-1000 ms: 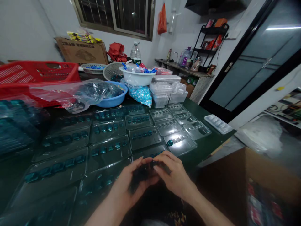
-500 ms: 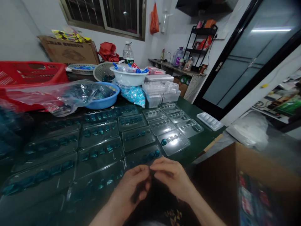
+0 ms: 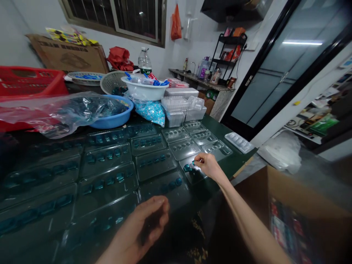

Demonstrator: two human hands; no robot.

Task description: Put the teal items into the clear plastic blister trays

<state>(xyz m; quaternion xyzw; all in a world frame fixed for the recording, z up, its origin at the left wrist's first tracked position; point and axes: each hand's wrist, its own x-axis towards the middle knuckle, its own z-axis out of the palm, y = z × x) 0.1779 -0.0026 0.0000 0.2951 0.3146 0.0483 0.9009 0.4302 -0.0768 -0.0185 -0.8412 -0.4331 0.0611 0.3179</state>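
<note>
My right hand reaches over a clear plastic tray, its fingertips pinching a small shiny teal piece above the tray's moulded slots. Another teal piece sits in the slot just left of it. Nearer to me, my left hand is curled, thumb over the fingers. Whatever its dark hollow may hold is hidden. Beside it lies a clear tray with teal pieces in a row. Several more clear trays filled with teal pieces cover the table to the left.
Trays with clear slots lie farther off, and a white slotted tray is at the right edge. Behind are a blue basin, a white basin and stacked plastic boxes. An open carton stands at right.
My hands were together near the table's front edge. My right hand has moved forward to the tray with a teal piece, while my left stays back, slightly lower left. The view has shifted slightly.
</note>
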